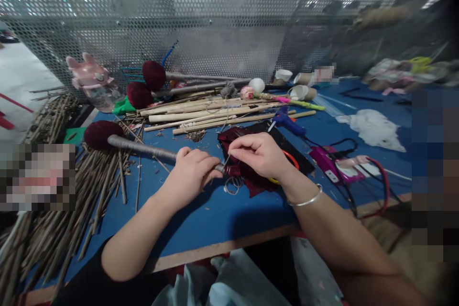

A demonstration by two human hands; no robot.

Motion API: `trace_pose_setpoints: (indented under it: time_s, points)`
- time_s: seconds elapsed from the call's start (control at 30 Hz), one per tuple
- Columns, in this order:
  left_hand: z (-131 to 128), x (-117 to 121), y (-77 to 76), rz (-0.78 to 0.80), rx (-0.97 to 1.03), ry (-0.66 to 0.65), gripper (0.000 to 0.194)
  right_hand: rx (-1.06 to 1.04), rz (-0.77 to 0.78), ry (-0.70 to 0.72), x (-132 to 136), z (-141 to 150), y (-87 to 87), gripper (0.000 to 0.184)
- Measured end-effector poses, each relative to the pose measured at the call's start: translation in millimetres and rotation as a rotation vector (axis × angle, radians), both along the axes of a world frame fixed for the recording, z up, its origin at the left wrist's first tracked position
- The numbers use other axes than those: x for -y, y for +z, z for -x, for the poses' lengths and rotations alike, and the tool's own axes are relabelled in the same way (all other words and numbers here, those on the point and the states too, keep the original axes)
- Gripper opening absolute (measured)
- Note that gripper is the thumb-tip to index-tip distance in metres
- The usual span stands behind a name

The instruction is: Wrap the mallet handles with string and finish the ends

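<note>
My left hand (191,172) is closed around the near end of a grey wrapped stick (143,149) that lies across the blue table and ends in a dark red velvet ball (98,134) at the far left. My right hand (258,154) is pinched shut on a thin grey thread or wire at that stick end; loose loops of it (233,185) hang just below. Under my right hand lie dark red velvet pieces (247,172) and scissors with red and yellow handles (289,165). A silver bangle sits on my right wrist.
Bundles of thin twigs (71,201) cover the table's left side. Behind lie pale bamboo sticks (215,112), two more velvet-ball sticks (154,75), a blue glue gun (289,123), a pink tool with cables (333,165), white cloth (373,129), paper cups and a perforated metal screen (215,9).
</note>
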State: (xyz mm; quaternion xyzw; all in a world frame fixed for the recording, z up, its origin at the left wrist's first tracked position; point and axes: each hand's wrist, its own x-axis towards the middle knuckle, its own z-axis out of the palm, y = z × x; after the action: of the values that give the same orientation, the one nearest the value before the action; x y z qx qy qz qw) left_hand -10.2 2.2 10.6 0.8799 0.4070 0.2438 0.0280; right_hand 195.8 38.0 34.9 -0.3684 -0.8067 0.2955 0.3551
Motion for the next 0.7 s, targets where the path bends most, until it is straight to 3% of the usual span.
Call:
trace_pose_setpoints:
  time_s: [0.23, 0.3, 0.47, 0.63, 0.7]
  points:
    - [-0.9, 1.2, 1.6, -0.054, 0.036, 0.007, 0.034, -0.104, -0.134, 0.149, 3.0, -5.9, 5.8, 0.015]
    - [-1.0, 1.5, 1.5, -0.052, 0.031, 0.007, 0.034, -0.098, -0.113, 0.128, 1.9, -6.1, 3.9, 0.014]
    - [1.3, 3.0, 2.9, -0.08, 0.056, 0.012, 0.033, -0.075, 0.102, 0.012, -6.5, -1.6, -7.4, 0.017]
    - [4.9, 2.1, 3.8, -0.112, 0.107, 0.035, 0.029, 0.03, 0.364, 0.18, -8.3, 6.0, -15.5, 0.028]
    - [5.6, 0.0, 2.9, -0.121, 0.115, 0.048, 0.029, 0.129, 0.376, 0.197, -2.8, 9.1, -16.2, 0.035]
